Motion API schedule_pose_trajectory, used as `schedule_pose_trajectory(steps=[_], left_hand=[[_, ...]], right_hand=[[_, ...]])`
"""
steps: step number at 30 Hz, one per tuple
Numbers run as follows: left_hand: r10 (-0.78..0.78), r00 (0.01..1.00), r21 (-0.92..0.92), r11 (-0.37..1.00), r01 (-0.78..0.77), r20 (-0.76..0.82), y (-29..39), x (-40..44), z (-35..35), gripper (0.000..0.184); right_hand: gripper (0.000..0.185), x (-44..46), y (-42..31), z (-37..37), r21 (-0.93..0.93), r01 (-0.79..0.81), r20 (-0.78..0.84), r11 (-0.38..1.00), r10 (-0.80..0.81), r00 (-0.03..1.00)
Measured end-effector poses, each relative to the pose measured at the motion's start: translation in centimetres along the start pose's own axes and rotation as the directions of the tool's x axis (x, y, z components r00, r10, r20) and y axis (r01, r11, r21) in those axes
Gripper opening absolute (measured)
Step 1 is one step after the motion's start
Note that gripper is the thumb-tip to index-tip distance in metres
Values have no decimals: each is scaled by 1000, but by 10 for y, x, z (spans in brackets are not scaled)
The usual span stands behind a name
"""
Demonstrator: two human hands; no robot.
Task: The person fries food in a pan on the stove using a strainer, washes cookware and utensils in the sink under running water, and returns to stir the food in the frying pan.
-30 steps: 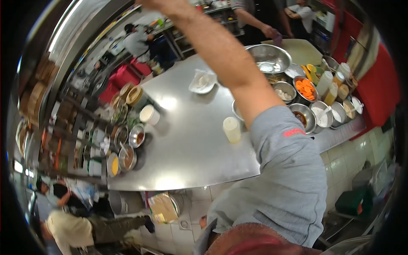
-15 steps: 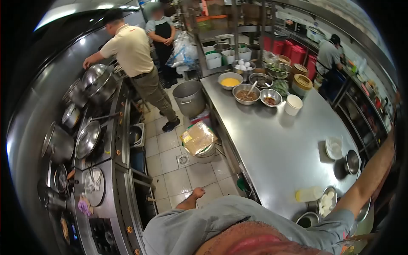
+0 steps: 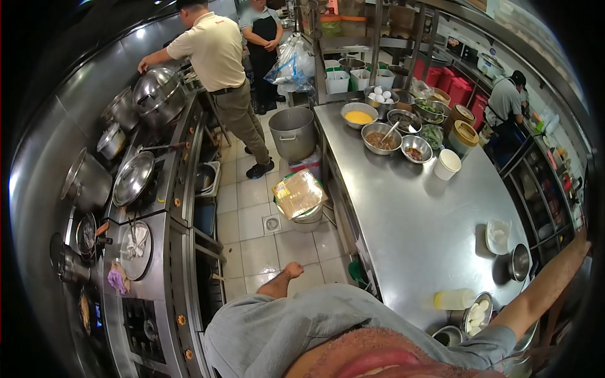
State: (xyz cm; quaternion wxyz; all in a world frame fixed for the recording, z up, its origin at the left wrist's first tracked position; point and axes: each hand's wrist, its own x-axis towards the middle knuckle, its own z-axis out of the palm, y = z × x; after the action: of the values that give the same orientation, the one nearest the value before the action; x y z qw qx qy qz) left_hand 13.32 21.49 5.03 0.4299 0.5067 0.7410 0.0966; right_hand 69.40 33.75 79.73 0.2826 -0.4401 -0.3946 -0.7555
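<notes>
My left hand (image 3: pixel 292 270) hangs above the tiled floor, its fingers curled in and nothing visible in them. Out to the right stretches my right arm, ending at my right hand (image 3: pixel 585 240) by the dark edge of the view, where its fingers cannot be made out. Below that arm, on the steel table (image 3: pixel 403 239), stands a bowl of peeled eggs (image 3: pixel 479 317). Beside it lies a squeeze bottle (image 3: pixel 454 299) with pale yellow contents. A metal bowl (image 3: pixel 520 262) and a clear plastic container (image 3: pixel 497 236) are farther up the table.
Bowls of beaten egg (image 3: pixel 358 116) and brown sauce (image 3: pixel 380 140) stand at the table's far end. A person in a cream shirt (image 3: pixel 217 53) reaches over a stove pot (image 3: pixel 157 101). A cardboard-topped bucket (image 3: pixel 299 194) and a large pot (image 3: pixel 293 135) occupy the aisle.
The view has shifted slightly, so the far things sit farther right. My right arm now appears lower at the right edge. My left hand stays curled over the floor.
</notes>
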Motion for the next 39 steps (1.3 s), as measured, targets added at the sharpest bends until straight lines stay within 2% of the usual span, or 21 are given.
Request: schedule_pose_trajectory(steps=[2, 5, 9, 12, 13, 14, 15, 16, 17, 21, 23, 26, 27, 29, 30, 33, 35, 37, 39], left_hand=[[17, 1000, 2, 1000, -17, -10, 8, -1, -4, 26], [42, 999, 13, 999, -42, -17, 14, -3, -7, 27], [22, 999, 0, 1000, -22, -36, 14, -8, -10, 27], [53, 998, 67, 996, -50, -38, 13, -11, -14, 28], [26, 999, 98, 995, -23, -26, 11, -10, -14, 25], [-2, 1000, 128, 992, 4, -16, 8, -7, -13, 23], [-1, 1000, 126, 992, 3, -18, 4, -6, -13, 23], [10, 1000, 106, 994, -8, -22, 1, -5, -12, 22], [22, 999, 87, 996, -20, -26, -3, -4, -11, 22], [116, 992, 32, 993, -115, -50, -19, -1, -9, 22], [49, 985, -82, 995, -63, -164, -22, -2, -12, 25], [-9, 968, -65, 998, -8, -250, -38, -1, -18, 35], [-13, 968, -63, 998, -3, -249, -42, -4, -24, 35], [-55, 996, 0, 998, 55, -65, -46, -9, -41, 39], [-63, 996, -1, 998, 64, -62, -50, -14, -43, 39], [-54, 982, -10, 999, 53, -183, -58, -34, -51, 35], [-86, 974, -66, 995, 74, -212, -62, -54, -53, 33], [-109, 951, -174, 983, 59, -289, -65, -78, -42, 31], [-147, 942, -172, 980, 97, -302, -71, -105, -30, 32]], right_hand=[[7, -1, 2, 3, 47, -48, 22, 998, 47, 999], [8, 0, 0, 1, -15, -13, -7, 1000, 13, 1000], [9, 0, 1, 2, 7, -10, -6, 1000, 10, 1000], [12, -7, 6, 9, 20, -28, 27, 999, 28, 999], [12, -23, 20, 29, -73, -137, 214, 988, 149, 965], [13, -29, 26, 40, -182, -224, 380, 958, 278, 882], [13, -21, 20, 33, -180, -225, 377, 958, 279, 883], [13, -8, 9, 16, -63, -121, 181, 991, 131, 975], [13, 0, 2, 6, 27, 10, -40, 1000, -9, 999], [12, 1, -2, 2, 0, -36, 0, 999, 36, 999], [12, 3, -4, 0, -17, 13, -54, 1000, -14, 998], [12, 4, -5, 1, -22, 6, -50, 1000, -7, 999], [12, 3, -4, 1, -20, 6, -46, 1000, -7, 999], [11, 1, -1, 2, -13, -6, -17, 1000, 5, 1000], [11, 0, 2, 3, -5, -3, -13, 1000, 3, 1000], [10, 0, -3, 0, -49, -15, 44, 999, 17, 999], [10, 3, -11, -13, -22, -126, 76, 992, 128, 989], [10, 2, -4, -9, -1, -118, 93, 993, 118, 989], [11, -8, 7, 9, 16, -114, 108, 993, 112, 988]])
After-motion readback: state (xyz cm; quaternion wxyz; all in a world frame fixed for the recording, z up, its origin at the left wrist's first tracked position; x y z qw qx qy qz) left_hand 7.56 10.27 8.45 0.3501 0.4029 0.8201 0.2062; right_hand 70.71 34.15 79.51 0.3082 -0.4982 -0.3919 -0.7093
